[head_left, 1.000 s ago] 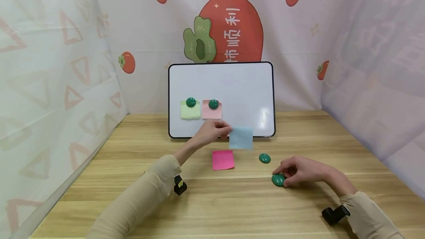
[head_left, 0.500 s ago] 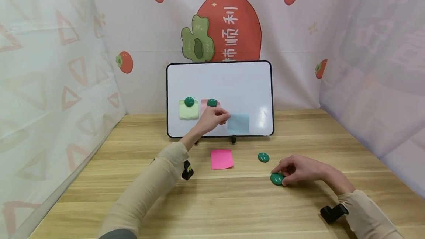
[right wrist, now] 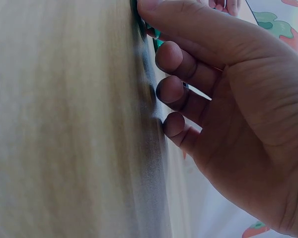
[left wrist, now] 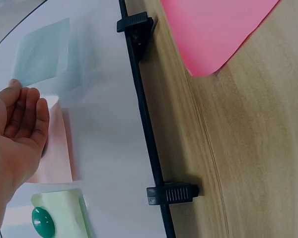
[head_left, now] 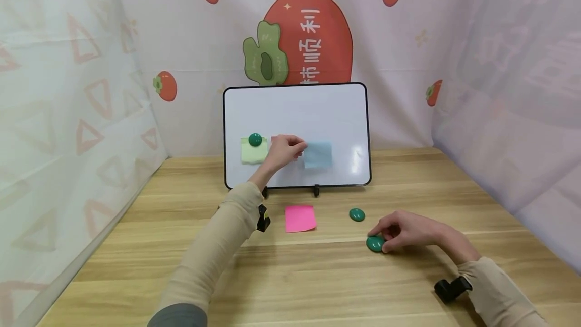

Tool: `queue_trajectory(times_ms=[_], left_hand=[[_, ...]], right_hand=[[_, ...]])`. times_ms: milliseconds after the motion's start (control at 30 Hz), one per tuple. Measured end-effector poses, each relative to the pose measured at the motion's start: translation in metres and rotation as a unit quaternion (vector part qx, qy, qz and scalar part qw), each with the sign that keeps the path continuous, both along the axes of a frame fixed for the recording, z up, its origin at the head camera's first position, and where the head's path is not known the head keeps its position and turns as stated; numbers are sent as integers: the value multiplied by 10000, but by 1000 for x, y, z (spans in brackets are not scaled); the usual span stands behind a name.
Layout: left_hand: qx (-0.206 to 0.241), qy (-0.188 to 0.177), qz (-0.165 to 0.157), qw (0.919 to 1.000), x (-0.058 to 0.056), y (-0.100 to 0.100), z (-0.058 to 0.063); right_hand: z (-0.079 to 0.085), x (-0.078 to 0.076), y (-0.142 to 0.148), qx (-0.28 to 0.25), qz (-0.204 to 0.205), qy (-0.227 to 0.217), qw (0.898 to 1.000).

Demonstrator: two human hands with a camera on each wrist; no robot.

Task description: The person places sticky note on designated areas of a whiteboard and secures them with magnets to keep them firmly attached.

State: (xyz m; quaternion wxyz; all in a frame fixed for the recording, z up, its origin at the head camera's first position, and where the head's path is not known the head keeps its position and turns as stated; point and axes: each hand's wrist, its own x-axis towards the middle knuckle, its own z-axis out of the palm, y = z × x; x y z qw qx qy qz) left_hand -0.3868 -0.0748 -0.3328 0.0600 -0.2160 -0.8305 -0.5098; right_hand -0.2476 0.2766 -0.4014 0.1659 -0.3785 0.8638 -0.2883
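Observation:
Between thumb and fingers my left hand (head_left: 283, 152) pinches the left edge of a light blue sticky note (head_left: 318, 155), held up against or just in front of the whiteboard (head_left: 295, 110). That hand covers most of a pink sticky note (left wrist: 59, 148) on the board. To its left, a pale green note (head_left: 254, 154) is under a round green magnet (head_left: 255, 139). Low on the table my right hand (head_left: 410, 230) grips another green magnet (head_left: 374, 243) by its edges, thumb and index finger on either side; in the right wrist view its other fingers are loosely bent.
A bright pink sticky note (head_left: 300, 218) lies on the wooden table in front of the board. Right of it lies a loose green magnet (head_left: 357, 214). Black clip feet (left wrist: 173, 193) support the board's lower edge. Printed fabric walls (head_left: 399, 64) surround the table.
My left hand has moved up and forward, carrying the blue note from above the table to the whiteboard. The right hand stays on its magnet. The head view has shifted slightly.

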Motion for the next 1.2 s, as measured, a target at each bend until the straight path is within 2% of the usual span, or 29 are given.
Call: queue_trajectory(times_ms=[100,300,467,733,967,1200], left_hand=[[76,-28,87,9999,-3,0,3],[-112,172,172,9996,-7,5,11],[-24,-28,191,9998,-8,10,15],[89,-242,390,9989,-7,16,19],[-134,-91,570,9982,-5,20,18],[-211,7,595,9980,-5,23,19]], right_hand=[[3,1,0,-38,9,-39,10000],[9,4,-2,-17,-64,-81,9999],[9,3,-2,29,-115,-117,9999],[5,0,-1,33,-91,-56,9999],[1,-1,-1,-22,-31,34,10000],[8,4,-3,-60,-213,136,9997]])
